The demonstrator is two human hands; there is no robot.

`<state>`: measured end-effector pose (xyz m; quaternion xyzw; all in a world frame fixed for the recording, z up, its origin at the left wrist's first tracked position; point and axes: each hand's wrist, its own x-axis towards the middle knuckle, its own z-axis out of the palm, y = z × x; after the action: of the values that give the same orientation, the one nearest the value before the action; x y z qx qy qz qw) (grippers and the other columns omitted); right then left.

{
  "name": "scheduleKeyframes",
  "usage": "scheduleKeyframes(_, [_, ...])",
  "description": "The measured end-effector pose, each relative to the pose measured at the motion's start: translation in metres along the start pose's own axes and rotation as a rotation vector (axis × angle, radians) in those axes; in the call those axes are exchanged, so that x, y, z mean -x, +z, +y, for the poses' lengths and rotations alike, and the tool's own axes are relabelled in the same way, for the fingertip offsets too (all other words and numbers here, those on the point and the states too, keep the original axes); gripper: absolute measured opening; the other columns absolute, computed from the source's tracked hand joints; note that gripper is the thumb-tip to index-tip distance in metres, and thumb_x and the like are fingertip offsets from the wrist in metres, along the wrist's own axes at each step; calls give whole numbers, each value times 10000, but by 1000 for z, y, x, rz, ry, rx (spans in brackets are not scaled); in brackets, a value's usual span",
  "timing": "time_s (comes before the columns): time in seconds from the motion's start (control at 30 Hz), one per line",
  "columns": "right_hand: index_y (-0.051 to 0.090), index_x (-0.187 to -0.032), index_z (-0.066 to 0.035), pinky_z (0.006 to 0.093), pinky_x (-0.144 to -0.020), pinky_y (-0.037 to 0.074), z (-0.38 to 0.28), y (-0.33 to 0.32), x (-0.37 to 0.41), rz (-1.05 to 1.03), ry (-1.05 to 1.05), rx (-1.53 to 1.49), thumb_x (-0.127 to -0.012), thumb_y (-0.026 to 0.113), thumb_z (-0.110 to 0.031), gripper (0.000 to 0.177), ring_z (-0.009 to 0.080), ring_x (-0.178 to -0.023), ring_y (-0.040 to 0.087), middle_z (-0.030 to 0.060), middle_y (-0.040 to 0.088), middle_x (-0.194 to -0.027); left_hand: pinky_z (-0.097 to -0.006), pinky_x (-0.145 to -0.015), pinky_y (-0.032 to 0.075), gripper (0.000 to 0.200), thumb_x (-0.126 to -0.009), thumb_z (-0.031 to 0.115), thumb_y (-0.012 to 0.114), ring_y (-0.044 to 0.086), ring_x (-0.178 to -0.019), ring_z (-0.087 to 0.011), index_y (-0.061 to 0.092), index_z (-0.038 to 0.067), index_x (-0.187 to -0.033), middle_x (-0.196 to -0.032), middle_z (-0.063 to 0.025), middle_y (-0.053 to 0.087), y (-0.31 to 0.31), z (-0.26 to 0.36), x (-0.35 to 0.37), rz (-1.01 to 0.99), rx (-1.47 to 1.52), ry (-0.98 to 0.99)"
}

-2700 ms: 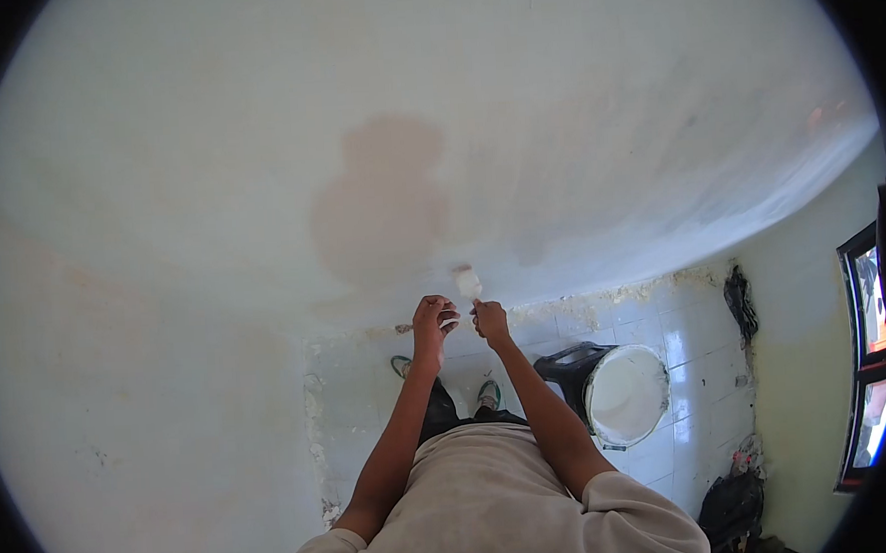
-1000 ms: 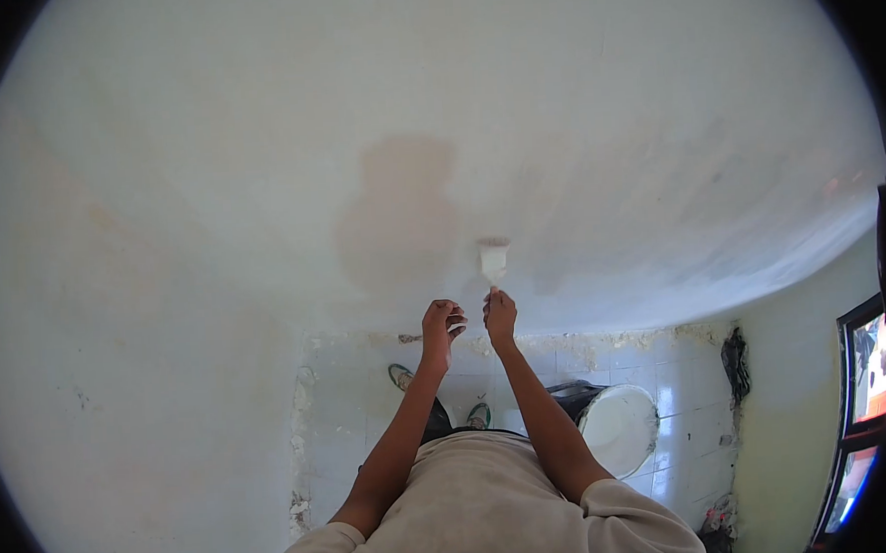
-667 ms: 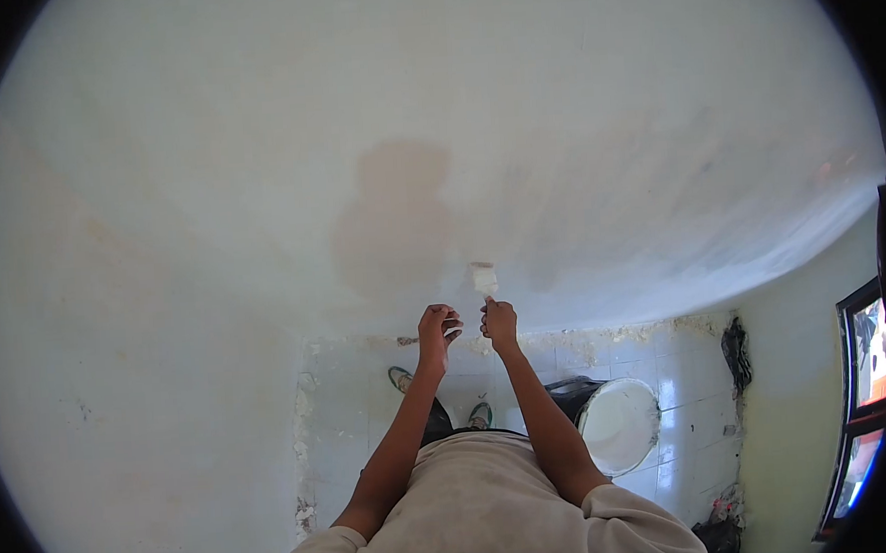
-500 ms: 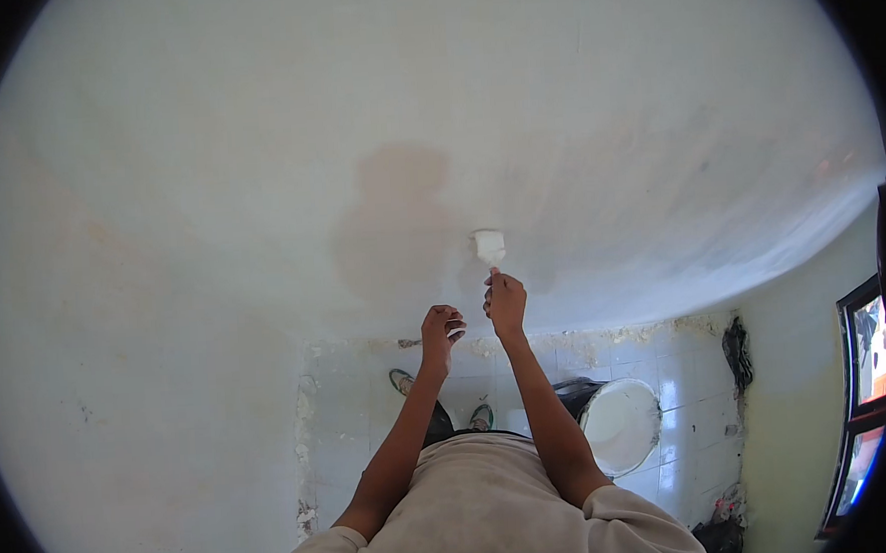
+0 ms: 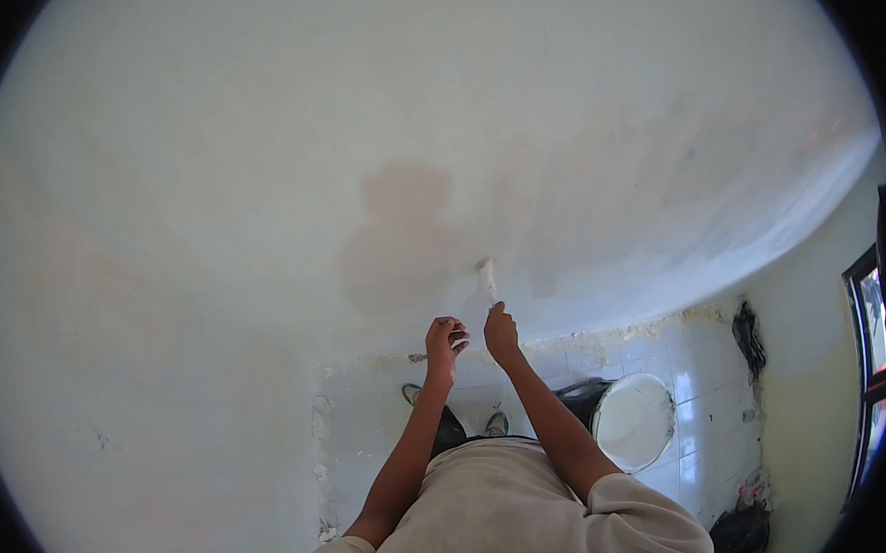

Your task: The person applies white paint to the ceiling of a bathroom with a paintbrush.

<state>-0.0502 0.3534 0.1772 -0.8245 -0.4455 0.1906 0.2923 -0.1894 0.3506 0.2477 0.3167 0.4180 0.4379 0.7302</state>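
My right hand (image 5: 501,332) is closed round the handle of a paintbrush (image 5: 487,276) coated in white. The brush points up and away, seen nearly edge-on, its tip at the pale wall (image 5: 600,208). Just to the left, my left hand (image 5: 447,346) is raised in front of me with curled fingers. A small whitish patch shows at those fingertips, too small to identify. The two hands are close together but apart.
A bucket (image 5: 635,423) with white inside stands on the tiled floor (image 5: 692,434) at my right. Crumbly debris lines the wall's foot. Black plastic (image 5: 748,341) lies by the right-hand wall, with a dark bag (image 5: 742,533) nearer me. A dark-framed window (image 5: 873,354) is far right.
My right hand and the paintbrush have come down a little in view, and the brush has turned from its broad face to its narrow edge. My left hand keeps its curl.
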Motion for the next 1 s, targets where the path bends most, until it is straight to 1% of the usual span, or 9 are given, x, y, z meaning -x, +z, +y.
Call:
scheduleKeyframes(0.13, [520,-949,11,467,-672,556,26,13,1,-37,-28,141,-958,452,-177,200,400,-806,671,245,650,-874,-309,-705,472,99,-939,225,529,591,-770,-140,541,128,-928,-846,-14,594,5,4,2,-10,2,-2])
scheduleKeyframes(0.27, [555,-904,8,456,-663,558,-10,-41,3,49,-15,159,-950,479,-177,206,381,-768,678,225,657,-833,-312,-711,471,102,-937,225,533,592,-769,-141,548,127,-914,-840,-15,598,6,5,3,-35,3,26])
scheduleKeyframes(0.33, [568,-891,8,482,-638,535,-36,-72,1,170,-54,62,-962,482,-217,251,417,-718,656,230,649,-750,-314,-715,470,106,-937,228,534,593,-770,-141,550,127,-909,-838,-15,599,7,3,3,-35,4,24])
scheduleKeyframes(0.47, [541,-910,1,487,-604,528,-62,-105,16,222,-67,30,-976,467,-238,258,412,-668,648,219,643,-729,-318,-720,468,110,-940,228,533,593,-771,-142,553,125,-908,-838,-16,602,8,1,5,-16,-2,18])
scheduleKeyframes(0.57, [517,-925,1,515,-587,500,-69,-115,20,262,-132,-214,-992,433,-245,269,440,-679,630,237,634,-734,-318,-722,466,107,-941,226,532,592,-773,-141,553,126,-909,-841,-17,602,6,0,6,-11,7,24])
scheduleKeyframes(0.67, [490,-957,2,531,-595,488,-63,-99,12,293,-149,-304,-1000,408,-233,252,450,-691,622,246,627,-732,-318,-723,465,104,-942,227,531,592,-775,-140,550,129,-911,-842,-16,601,5,-1,6,-1,2,13])
scheduleKeyframes(0.77, [448,-961,12,512,-567,497,-26,-39,-9,215,-135,-123,-999,409,-197,216,453,-667,618,259,615,-698,-319,-723,465,104,-943,230,530,591,-776,-140,545,131,-914,-844,-14,600,6,-2,6,2,-7,0])
scheduleKeyframes(0.9, [472,-987,19,496,-622,536,28,33,-4,37,-84,72,-980,442,-212,232,433,-722,650,247,642,-769,-319,-719,466,103,-944,231,528,592,-776,-142,540,132,-921,-846,-12,599,4,-1,4,-5,-21,5])
scheduleKeyframes(1.0, [523,-949,3,474,-657,551,34,39,-2,-43,-133,158,-959,473,-216,225,390,-742,672,224,657,-812,-318,-715,469,102,-945,229,523,593,-777,-143,541,132,-922,-844,-12,599,1,0,1,3,-18,4])
